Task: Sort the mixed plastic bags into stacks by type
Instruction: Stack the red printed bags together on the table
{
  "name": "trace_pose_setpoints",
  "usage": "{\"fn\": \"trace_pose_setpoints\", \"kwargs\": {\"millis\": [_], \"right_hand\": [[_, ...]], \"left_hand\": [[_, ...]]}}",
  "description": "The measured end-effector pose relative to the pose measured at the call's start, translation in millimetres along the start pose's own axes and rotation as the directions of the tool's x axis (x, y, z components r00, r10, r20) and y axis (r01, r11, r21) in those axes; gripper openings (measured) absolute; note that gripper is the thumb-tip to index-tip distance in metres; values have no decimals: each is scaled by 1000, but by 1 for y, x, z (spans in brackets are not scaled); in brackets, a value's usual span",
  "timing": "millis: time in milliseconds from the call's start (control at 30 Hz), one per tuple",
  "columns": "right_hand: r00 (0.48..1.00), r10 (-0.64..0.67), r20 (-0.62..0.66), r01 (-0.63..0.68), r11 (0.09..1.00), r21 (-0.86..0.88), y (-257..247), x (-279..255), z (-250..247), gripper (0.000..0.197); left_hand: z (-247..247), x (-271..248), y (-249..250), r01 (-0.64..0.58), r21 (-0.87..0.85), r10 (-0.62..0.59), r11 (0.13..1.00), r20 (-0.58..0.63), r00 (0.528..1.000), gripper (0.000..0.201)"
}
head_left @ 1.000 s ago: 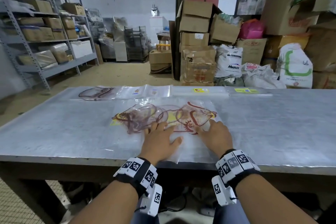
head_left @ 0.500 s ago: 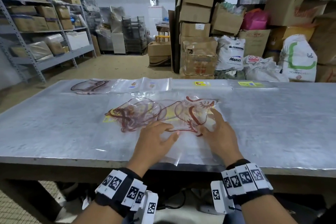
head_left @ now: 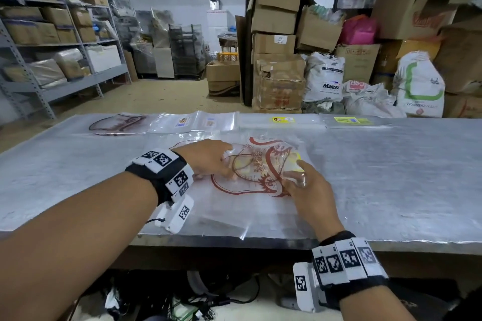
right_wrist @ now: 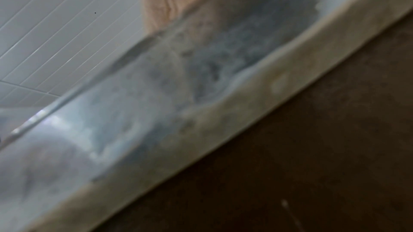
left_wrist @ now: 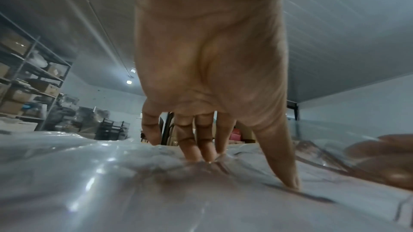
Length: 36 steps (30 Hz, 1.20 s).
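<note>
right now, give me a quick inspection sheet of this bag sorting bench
surface: grey metal table, scuffed
job's things: mixed pile of clear bags with red print at the near edge; four sorted stacks along the far edge: red-print stack, small-label stack, yellow-label stack, yellow-green-label stack
clutter: nothing seen
grippers: left hand presses straight fingers on the pile; right hand pinches a bag on the pile
cables: tangle of cables on the floor under the table
surroundings: shelving, cardboard boxes, white sacks
</note>
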State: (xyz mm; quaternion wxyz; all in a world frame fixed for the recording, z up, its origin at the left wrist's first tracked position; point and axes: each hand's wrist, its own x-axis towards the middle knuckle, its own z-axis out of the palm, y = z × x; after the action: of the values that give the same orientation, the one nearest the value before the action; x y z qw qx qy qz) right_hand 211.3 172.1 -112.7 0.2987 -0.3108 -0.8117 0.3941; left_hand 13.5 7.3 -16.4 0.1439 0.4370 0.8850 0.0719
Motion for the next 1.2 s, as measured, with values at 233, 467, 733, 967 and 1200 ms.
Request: {"fn": "trace_pose_setpoints", "kwargs": {"millis": [233, 467, 733, 967, 1200], "right_hand": [[998, -60, -28, 58, 995, -86, -2, 0, 1, 22], [1000, -5, -24, 4, 999, -41, -7, -3, -2, 20], [1000, 7, -2, -7, 1000, 4, -6, -1, -3, 26], [999, -45, -10, 45, 999, -4, -3, -1, -1, 18], [992, -71, -101, 74, 997, 31, 1, 1, 1, 19]], "left_hand": [[8, 16, -10, -14, -44, 14, 999, -1, 1000, 49], [5, 19, -8, -19, 104, 16, 994, 28, 999, 58], [10, 27, -10, 70, 208, -39, 976, -146, 989, 60], [11, 27, 11, 109, 199, -68, 974, -202, 977, 66], [-2, 48, 15, 59, 95, -51, 994, -87, 995, 76]]}}
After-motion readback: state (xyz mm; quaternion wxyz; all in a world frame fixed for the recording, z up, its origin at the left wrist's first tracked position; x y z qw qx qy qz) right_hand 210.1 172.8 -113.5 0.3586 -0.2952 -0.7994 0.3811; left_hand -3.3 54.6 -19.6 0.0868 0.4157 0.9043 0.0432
